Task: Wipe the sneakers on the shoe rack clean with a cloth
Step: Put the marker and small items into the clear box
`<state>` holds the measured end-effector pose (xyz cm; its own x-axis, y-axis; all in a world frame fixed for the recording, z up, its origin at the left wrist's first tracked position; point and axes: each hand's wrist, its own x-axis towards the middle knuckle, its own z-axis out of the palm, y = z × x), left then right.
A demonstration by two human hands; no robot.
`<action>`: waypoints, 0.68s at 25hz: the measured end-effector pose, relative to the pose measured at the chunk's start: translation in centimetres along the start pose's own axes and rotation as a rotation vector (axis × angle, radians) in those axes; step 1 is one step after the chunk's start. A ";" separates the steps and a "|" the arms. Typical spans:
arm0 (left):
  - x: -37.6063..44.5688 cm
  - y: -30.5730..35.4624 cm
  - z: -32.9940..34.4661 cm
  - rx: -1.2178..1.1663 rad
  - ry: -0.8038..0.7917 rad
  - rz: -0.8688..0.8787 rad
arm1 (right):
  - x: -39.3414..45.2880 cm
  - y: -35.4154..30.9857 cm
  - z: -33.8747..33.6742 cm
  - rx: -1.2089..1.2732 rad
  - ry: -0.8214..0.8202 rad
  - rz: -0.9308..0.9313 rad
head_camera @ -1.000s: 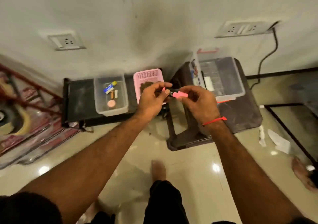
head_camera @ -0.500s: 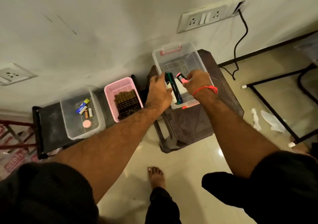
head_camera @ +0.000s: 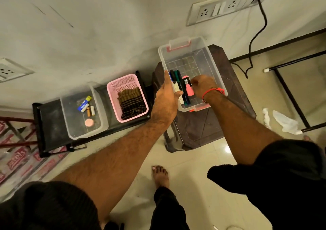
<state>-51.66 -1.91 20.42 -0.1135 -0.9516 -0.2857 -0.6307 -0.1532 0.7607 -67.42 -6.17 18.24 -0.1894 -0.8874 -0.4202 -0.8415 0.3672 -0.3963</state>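
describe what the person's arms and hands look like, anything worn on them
Both forearms are bare, with black sleeves bunched up near the elbows. The right hand has a thin red thread band tied at its wrist. The left hand shows no band, ring or watch.

This looks like a room in a home. Glossy cream floor tiles meet a scuffed painted wall with switch-and-socket plates, one with a black cable plugged in. A low black rack and a brown plastic stool carry household storage tubs; a bare foot stands on the tiles.
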 end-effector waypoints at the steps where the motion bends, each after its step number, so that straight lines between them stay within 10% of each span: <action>1: 0.1 -0.1 0.1 0.001 -0.004 -0.015 | -0.4 -0.1 -0.3 0.050 0.064 -0.061; 6: 0.1 0.2 0.0 -0.075 -0.082 -0.140 | -4.5 1.7 -2.0 -0.107 0.744 -0.075; 10: -0.2 0.6 0.2 -0.086 -0.088 -0.195 | -4.7 3.7 -1.2 0.191 0.428 0.070; 17: -2.5 0.8 1.6 -0.015 -0.177 -0.232 | -7.7 4.6 -1.7 0.202 0.368 0.160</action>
<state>-53.13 0.80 20.81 -0.1005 -0.8294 -0.5496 -0.6441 -0.3668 0.6713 -70.74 1.87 21.05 -0.5075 -0.8414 -0.1858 -0.6780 0.5230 -0.5165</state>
